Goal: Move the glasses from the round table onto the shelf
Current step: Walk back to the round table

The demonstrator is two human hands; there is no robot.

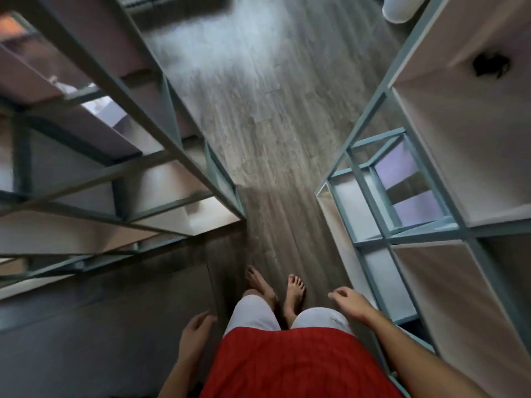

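1 head view, steeply down at floor [258, 116] between shelves [448, 156]

A grey wood-grain plank floor [273, 110] ran as a narrow aisle between two open shelving units. The left shelving unit [135, 90] had a dull grey-green metal frame with diagonal braces and pale boards, mostly in shadow. The right shelving unit [402, 133] had a lighter teal frame with white panels. A small dark object [490, 66], too blurred to identify, lay on one of its upper boards. Soft light fell on the floor's far end, near a white rounded object [398, 10].
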